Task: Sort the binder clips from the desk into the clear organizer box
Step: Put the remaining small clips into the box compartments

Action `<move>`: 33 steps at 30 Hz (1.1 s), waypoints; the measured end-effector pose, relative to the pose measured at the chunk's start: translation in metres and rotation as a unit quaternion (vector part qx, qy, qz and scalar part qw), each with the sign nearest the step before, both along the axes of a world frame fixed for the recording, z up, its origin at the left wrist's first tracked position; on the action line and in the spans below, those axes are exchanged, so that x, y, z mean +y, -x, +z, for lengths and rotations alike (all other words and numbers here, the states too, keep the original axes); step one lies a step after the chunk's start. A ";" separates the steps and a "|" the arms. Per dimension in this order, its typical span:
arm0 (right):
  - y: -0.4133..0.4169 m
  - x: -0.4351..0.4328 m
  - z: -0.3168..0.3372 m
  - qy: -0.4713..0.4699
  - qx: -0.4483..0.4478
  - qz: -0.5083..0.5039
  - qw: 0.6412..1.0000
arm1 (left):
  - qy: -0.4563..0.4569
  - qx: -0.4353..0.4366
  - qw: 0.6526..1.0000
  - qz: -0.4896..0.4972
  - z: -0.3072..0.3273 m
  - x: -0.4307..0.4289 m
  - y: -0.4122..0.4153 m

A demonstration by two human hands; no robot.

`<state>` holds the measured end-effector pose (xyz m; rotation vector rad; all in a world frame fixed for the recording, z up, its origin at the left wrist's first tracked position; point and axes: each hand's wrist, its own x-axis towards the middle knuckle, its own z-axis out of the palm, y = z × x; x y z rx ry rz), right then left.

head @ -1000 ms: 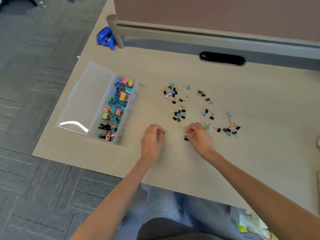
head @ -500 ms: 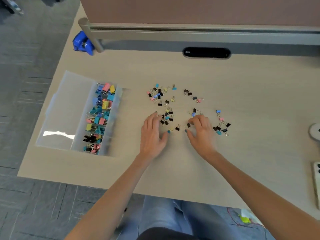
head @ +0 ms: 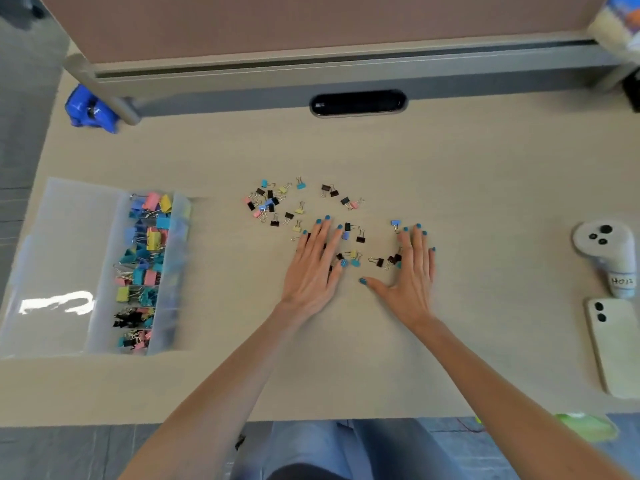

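Note:
Several small binder clips [head: 273, 202] in black, blue, pink and yellow lie scattered on the beige desk [head: 450, 174]. My left hand [head: 313, 268] lies flat, fingers spread, over the near left part of the scatter and hides a few clips. My right hand [head: 412, 268] lies flat on the right side, fingers apart, with black clips [head: 379, 261] beside its thumb. Neither hand grips a clip. The clear organizer box [head: 173, 271] stands at the left with its lid [head: 62, 258] folded open, its compartments full of coloured clips.
A white phone [head: 614, 348] lies face down at the right edge, with a white controller [head: 606, 244] behind it. A blue object [head: 90, 107] sits by the partition post at the back left. A dark cable slot [head: 358, 102] is at the back. The desk's near edge runs above my knees.
Both hands have gone from pinching at clips near the front of the scatter to lying flat and spread over it, the right hand moving right. The camera has tilted, bringing the phone and controller into view.

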<state>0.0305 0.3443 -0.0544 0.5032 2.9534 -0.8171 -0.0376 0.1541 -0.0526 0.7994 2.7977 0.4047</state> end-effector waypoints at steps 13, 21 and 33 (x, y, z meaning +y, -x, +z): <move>0.065 -0.033 0.006 0.025 0.036 0.101 0.994 | -0.043 0.024 0.993 0.104 0.008 -0.041 0.061; 0.054 -0.023 0.001 0.007 0.014 0.074 0.997 | -0.003 0.010 0.984 0.175 -0.002 -0.044 0.106; 0.047 -0.050 0.003 -0.060 0.004 0.150 0.987 | -0.092 -0.014 0.986 0.136 0.000 -0.038 0.095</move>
